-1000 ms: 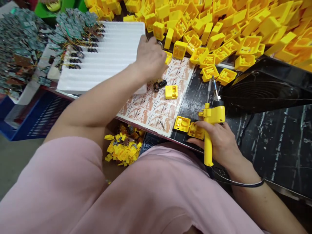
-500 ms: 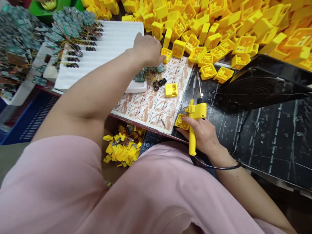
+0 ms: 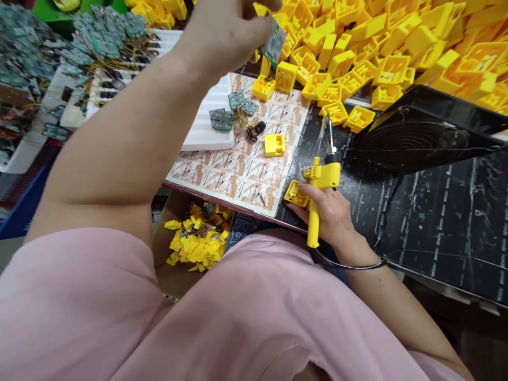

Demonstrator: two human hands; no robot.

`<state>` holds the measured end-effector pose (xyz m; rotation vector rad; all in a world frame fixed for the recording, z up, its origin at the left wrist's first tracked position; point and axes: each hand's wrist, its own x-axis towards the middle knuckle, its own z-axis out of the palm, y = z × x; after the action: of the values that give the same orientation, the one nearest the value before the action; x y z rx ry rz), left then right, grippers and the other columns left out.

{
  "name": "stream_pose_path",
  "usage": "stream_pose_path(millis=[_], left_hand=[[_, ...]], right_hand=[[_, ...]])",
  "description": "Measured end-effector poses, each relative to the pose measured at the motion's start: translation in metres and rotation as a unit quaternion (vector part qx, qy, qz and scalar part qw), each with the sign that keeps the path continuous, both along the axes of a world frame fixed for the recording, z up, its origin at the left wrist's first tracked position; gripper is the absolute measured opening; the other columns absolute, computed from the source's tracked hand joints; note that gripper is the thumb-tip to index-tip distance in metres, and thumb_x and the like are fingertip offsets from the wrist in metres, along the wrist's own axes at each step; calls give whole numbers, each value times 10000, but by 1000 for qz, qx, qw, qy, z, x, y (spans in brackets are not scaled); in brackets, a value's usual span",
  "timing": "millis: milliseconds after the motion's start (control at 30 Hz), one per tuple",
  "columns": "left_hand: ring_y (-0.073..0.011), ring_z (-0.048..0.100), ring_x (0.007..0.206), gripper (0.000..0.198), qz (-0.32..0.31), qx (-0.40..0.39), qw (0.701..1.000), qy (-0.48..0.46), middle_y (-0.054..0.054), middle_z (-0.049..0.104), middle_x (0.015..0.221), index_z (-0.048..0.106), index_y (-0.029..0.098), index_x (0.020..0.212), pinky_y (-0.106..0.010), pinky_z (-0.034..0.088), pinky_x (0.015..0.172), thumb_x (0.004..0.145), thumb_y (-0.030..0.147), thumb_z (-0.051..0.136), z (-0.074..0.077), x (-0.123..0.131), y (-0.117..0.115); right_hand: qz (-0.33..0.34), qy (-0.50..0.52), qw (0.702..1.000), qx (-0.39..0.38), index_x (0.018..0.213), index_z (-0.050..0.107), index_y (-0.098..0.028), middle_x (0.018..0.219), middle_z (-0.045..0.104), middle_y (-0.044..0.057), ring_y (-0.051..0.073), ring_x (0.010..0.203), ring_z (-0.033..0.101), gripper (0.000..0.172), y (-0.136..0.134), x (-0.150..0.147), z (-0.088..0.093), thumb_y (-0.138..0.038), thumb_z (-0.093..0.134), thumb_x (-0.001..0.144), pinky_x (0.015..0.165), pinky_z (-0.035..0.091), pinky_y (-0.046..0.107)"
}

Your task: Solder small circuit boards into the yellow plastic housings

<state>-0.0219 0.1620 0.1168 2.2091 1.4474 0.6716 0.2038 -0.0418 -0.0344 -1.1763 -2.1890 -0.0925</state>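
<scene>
My left hand (image 3: 234, 32) is raised at the top of the view, with its fingers partly cut off by the frame edge. It pinches a green circuit board (image 3: 273, 43) that hangs above the yellow cases. My right hand (image 3: 333, 214) is wrapped round a yellow soldering gun (image 3: 324, 177), whose metal tip points away from me. An open yellow case (image 3: 296, 194) is at the same hand's thumb and fingers, by the table edge. On the patterned sheet (image 3: 222, 172) lies another yellow case (image 3: 274, 144). Near it are several circuit boards (image 3: 220, 119) wired to small black round parts (image 3: 256, 130).
A large heap of yellow cases (image 3: 381, 32) fills the back right. Circuit boards (image 3: 107, 32) are piled at the left beside a white ridged tray (image 3: 208, 127). A black fan (image 3: 428, 132) stands at right. Below the table, a box (image 3: 166, 264) holds yellow pieces (image 3: 198, 243).
My left hand has lifted up and away from the sheet, and a circuit board now shows in its fingers. My right hand keeps the soldering gun and case nearly in place.
</scene>
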Motion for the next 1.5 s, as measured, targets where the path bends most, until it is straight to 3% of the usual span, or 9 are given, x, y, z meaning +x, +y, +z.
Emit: stream_pose_path(millis=[167, 233, 367, 500, 667, 933, 1100, 1233, 1500], left_hand=[[-60, 567, 602, 309, -17, -51, 992, -111, 10, 750, 808, 718, 170, 1135, -269, 521, 591, 889, 326, 616, -49, -24, -68], [-100, 592, 571, 334, -11, -123, 989, -80, 1, 732, 695, 738, 169, 1101, -273, 497, 534, 864, 362, 604, -78, -34, -99], [-153, 651, 620, 355, 3, -74, 993, 94, -15, 726, 678, 755, 179, 1055, -288, 489, 608, 887, 385, 520, -111, -48, -147], [-249, 700, 839, 383, -11, 32, 969, 243, -90, 759, 873, 760, 197, 1044, -355, 505, 710, 960, 415, 457, -100, -48, -161], [-302, 595, 1206, 428, -144, 50, 974, 168, -93, 705, 1249, 687, 213, 1229, -478, 429, 1051, 920, 462, 529, -99, -38, -152], [-269, 625, 1149, 229, -163, 8, 981, 101, -60, 750, 1105, 725, 216, 846, -505, 382, 1089, 922, 326, 539, -122, -26, -147], [-192, 708, 927, 228, -119, -69, 990, -43, -45, 779, 953, 713, 204, 887, -376, 540, 920, 921, 357, 547, -105, -45, -138], [-194, 683, 918, 196, -45, 26, 998, -39, -17, 761, 908, 714, 239, 862, -396, 516, 970, 900, 396, 604, -87, -60, -127], [-202, 647, 927, 217, -169, 10, 985, 36, -25, 751, 869, 737, 208, 856, -491, 377, 1096, 919, 290, 546, -113, -23, -145]], right_hand=[[8, 41, 999, -18, 1385, 450, -231, 1159, 704, 118, 248, 941, 696, 560, -3, 2, 3, -355, 712, 906, 783, 564, 352], [14, 43, 999, -20, 1369, 475, -231, 1101, 719, 101, 240, 878, 695, 559, -4, 2, 4, -375, 730, 894, 748, 562, 346], [38, 26, 999, -23, 1354, 528, -221, 987, 722, 76, 227, 798, 681, 502, -3, 2, 4, -366, 713, 910, 683, 538, 336], [45, 21, 998, -30, 1352, 533, -218, 1008, 722, 84, 233, 824, 688, 514, -3, 4, 6, -358, 732, 899, 699, 542, 341], [31, 34, 998, -47, 1377, 484, -228, 1104, 718, 94, 257, 950, 710, 593, -7, 10, 10, -353, 768, 871, 793, 571, 358], [4, -8, 999, -35, 1325, 496, -226, 981, 706, 62, 230, 835, 698, 531, -12, 19, 10, -431, 731, 895, 744, 567, 355], [13, -3, 999, -49, 1345, 489, -229, 1053, 707, 76, 261, 919, 699, 530, -14, 17, 14, -384, 726, 898, 851, 560, 430], [19, 21, 998, -57, 1381, 466, -250, 1125, 704, 70, 246, 952, 702, 533, -9, 7, 15, -319, 711, 912, 842, 571, 395], [33, 36, 998, 37, 1159, 623, -237, 772, 725, -28, 130, 635, 672, 307, -6, 2, 44, -286, 760, 888, 733, 548, 261]])
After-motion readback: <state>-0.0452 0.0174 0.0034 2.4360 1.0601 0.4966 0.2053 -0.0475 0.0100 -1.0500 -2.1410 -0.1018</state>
